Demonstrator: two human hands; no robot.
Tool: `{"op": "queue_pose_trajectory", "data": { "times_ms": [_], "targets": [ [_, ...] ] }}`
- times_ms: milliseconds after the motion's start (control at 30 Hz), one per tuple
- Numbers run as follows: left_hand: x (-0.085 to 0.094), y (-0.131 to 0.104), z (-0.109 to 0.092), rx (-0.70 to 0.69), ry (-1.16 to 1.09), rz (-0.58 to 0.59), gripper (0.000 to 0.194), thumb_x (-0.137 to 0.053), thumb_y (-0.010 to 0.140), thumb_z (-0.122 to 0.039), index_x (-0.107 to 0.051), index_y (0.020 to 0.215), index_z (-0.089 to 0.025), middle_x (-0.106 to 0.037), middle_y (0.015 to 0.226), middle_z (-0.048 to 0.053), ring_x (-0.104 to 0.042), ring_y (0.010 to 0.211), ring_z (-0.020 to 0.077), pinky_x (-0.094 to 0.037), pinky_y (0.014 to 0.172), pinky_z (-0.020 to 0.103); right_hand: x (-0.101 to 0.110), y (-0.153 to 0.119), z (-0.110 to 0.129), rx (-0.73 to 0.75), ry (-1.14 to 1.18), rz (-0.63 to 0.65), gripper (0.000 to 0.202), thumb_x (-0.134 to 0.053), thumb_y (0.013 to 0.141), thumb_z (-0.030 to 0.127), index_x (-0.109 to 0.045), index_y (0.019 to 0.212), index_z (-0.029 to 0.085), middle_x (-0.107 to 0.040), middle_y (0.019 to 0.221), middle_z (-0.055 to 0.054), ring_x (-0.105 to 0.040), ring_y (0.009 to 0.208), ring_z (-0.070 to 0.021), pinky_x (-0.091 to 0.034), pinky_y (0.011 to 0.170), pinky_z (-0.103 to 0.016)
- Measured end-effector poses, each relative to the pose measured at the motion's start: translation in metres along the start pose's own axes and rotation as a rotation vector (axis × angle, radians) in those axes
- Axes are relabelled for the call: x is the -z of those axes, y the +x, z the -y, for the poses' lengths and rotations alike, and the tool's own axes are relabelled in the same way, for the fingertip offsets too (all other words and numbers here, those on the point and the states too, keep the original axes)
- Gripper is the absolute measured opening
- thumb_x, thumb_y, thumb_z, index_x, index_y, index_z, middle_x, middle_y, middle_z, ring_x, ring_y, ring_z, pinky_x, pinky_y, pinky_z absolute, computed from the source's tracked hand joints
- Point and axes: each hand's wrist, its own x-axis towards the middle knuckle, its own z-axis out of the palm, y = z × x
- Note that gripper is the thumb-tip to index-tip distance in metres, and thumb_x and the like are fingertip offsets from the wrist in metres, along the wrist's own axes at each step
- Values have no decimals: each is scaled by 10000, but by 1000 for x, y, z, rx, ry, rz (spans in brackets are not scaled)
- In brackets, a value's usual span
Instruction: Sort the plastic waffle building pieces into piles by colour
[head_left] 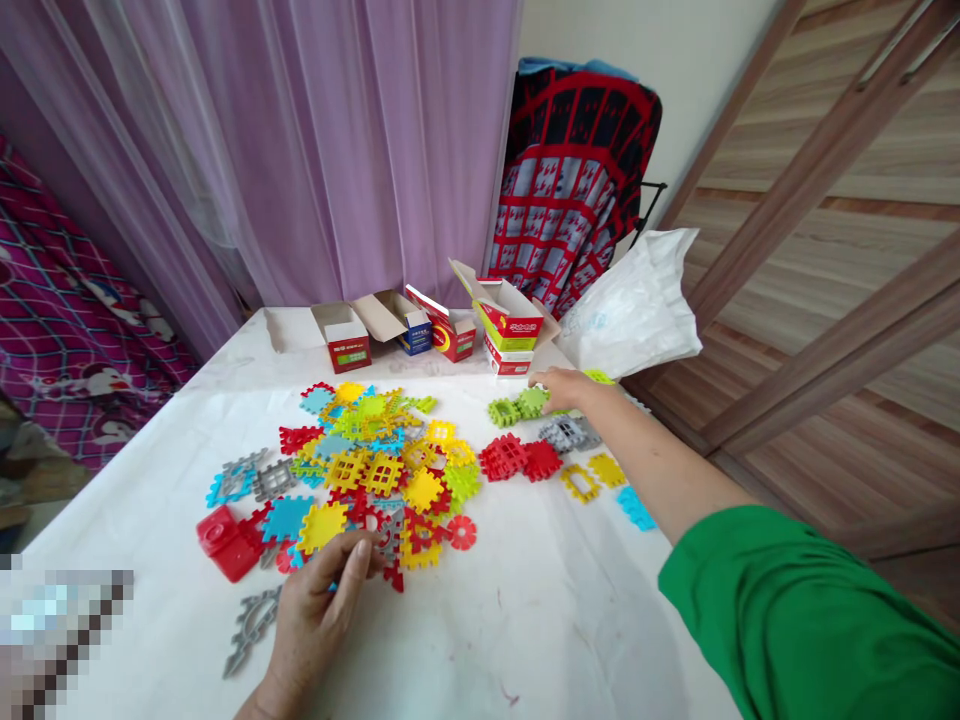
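Note:
A mixed pile of plastic interlocking pieces in yellow, blue, red, green and grey covers the middle left of the table. My left hand [326, 605] is at the pile's front edge, thumb against the curled fingers, beside a yellow piece [322, 525]; what it holds, if anything, is hidden. On the right my right hand [559, 390] reaches to a light green piece [533, 402], its fingertips at that piece's edge and partly hidden. Nearby lie red pieces [502, 457], grey pieces [564, 433], yellow pieces [580, 483] and a blue piece [637, 508].
Open boxes, one red [350, 350], one blue [415, 335] and others [514, 325], stand along the back edge of the white table [525, 620]. A white plastic bag [630, 305] is at the back right. A red container [226, 543] lies left.

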Motion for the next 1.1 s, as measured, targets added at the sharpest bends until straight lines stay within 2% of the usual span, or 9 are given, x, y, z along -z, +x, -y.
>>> {"op": "queue_pose_trajectory", "data": {
  "times_ms": [167,300,400,500,600,767,867,1000,1100],
  "targets": [
    [-1,2,-1,6,18,-26,344,-526,879,-524,-675,822,-220,-691,658,12,-643,592,149,-522,570,217,-6,1,1,-1,-11,-1,617,-856,548,240,-682,1139,288,-681,1101,-62,-667,886,-236,-497,789,-315],
    [0,3,0,-8,35,-26,332,-529,881,-507,-663,810,-211,-697,657,12,-651,580,145,-527,561,207,3,-6,4,-6,-40,-15,690,-847,578,240,-636,1233,283,-665,1127,-77,-660,923,-240,-499,798,-312],
    [3,5,4,-31,37,-29,327,-528,882,-493,-664,812,-204,-710,665,13,-664,580,145,-538,562,205,15,-20,15,-3,-21,-109,552,-778,669,216,-650,1203,266,-670,1105,-67,-650,948,-223,-488,806,-291],
    [5,9,8,-54,38,-44,333,-527,877,-496,-668,827,-198,-730,692,17,-680,589,150,-548,560,208,18,-48,46,19,117,-298,310,-664,781,191,-689,1087,233,-693,1033,-46,-649,915,-185,-477,800,-266],
    [8,13,10,-60,61,-94,346,-529,858,-520,-664,822,-202,-734,673,11,-689,573,153,-546,534,203,-1,-87,98,156,343,-528,160,-585,844,171,-706,933,225,-713,941,-20,-651,848,-146,-472,761,-233],
    [13,15,12,-28,131,-234,332,-537,839,-522,-667,834,-216,-734,642,-11,-692,567,149,-550,543,199,-54,-150,177,363,566,-782,184,-524,879,174,-695,831,225,-694,706,-4,-627,632,-113,-460,619,-200],
    [14,13,13,-15,133,-289,326,-530,842,-513,-669,822,-218,-733,634,-14,-691,565,146,-548,541,200,-74,-170,188,326,654,-862,197,-504,895,180,-692,849,217,-714,705,-10,-642,607,-115,-483,630,-203],
    [13,10,12,-5,133,-300,329,-518,843,-517,-666,815,-223,-723,618,-17,-684,560,147,-545,551,216,-89,-176,176,230,723,-926,196,-510,885,198,-706,870,203,-745,759,-33,-668,616,-127,-510,652,-202],
    [16,9,11,24,112,-341,335,-509,846,-514,-660,819,-216,-715,618,-8,-683,571,150,-543,561,227,-97,-173,170,161,749,-898,228,-498,883,240,-722,867,200,-746,748,-34,-654,575,-126,-509,634,-200]
  ]
}}
